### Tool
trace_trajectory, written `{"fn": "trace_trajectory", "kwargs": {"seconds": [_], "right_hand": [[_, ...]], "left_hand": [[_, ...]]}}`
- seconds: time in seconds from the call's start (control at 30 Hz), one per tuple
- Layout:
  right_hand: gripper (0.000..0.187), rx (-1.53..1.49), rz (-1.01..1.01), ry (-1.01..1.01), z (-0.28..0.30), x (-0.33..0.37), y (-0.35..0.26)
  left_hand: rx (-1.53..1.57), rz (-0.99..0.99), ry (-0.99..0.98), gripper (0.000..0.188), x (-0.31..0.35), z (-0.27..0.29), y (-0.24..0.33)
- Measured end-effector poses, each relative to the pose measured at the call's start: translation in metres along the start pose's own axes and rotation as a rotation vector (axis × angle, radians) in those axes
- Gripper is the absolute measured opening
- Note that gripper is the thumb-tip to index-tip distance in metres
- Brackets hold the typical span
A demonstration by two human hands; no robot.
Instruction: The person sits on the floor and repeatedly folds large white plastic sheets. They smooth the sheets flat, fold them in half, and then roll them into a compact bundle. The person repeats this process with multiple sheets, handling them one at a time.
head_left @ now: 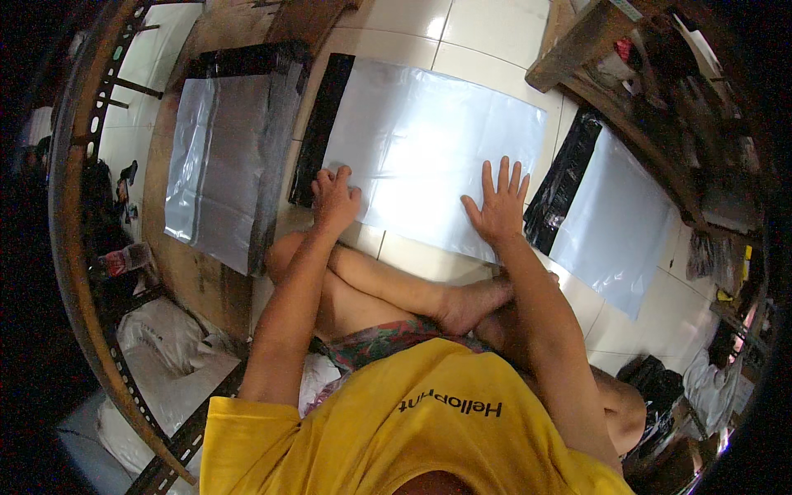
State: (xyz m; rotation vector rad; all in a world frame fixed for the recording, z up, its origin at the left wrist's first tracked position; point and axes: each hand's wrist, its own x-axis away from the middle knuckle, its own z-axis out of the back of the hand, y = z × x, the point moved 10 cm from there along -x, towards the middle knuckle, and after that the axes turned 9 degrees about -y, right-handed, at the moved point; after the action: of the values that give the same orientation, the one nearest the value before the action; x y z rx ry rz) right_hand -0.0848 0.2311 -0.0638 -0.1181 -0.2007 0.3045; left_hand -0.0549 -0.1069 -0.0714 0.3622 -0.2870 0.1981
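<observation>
Sheet (pixel 421 144) is lying right of black-edged pile (pixel 216 157) | left hand (pixel 335 203) resting pile-side, fingers half-bent, unclosed; right hand (pixel 500 214) lying farther, fingers spread | looking light, limp, slippery; edges offering best hold

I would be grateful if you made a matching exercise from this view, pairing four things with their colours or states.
Things:
1. Left hand
2. Right hand
3. Shirt
4. Middle plastic sheet

Descriptions:
A. Yellow, with dark lettering
B. Fingers spread, at the right part of the middle plastic sheet
C. Pale and shiny, with a black band at its left end
D. Fingers bent, close to the black band

Pairs: 1-D, 2-B, 3-A, 4-C
</observation>
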Motion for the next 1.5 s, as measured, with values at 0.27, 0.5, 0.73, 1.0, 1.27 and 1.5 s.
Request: {"fn": "trace_trajectory", "kwargs": {"seconds": [0.27,0.5,0.73,1.0,1.27,1.5], "right_hand": [[0.043,-0.224,0.371,-0.087,0.024,0.054,-0.073],[0.014,-0.046,0.332,-0.203,-0.005,0.077,-0.096],[0.019,0.016,0.291,-0.238,0.009,0.069,-0.096],[0.042,-0.176,0.143,-0.033,0.073,-0.066,-0.03],[0.037,-0.057,0.006,-0.175,0.071,-0.198,0.046],[0.025,-0.16,0.046,-0.105,0.063,-0.213,0.063]], "left_hand": [[-0.182,-0.771,-0.348,0.033,0.063,-0.022,0.13],[-0.417,-1.012,-0.331,0.028,0.072,-0.049,0.149],[-0.347,-1.09,-0.119,0.014,0.086,-0.024,0.155],[-0.368,-1.237,-0.252,0.02,0.095,-0.073,0.197],[-0.45,-1.357,-0.253,0.018,0.098,-0.082,0.226],[-0.379,-1.282,-0.176,0.013,0.099,-0.066,0.221]]}}
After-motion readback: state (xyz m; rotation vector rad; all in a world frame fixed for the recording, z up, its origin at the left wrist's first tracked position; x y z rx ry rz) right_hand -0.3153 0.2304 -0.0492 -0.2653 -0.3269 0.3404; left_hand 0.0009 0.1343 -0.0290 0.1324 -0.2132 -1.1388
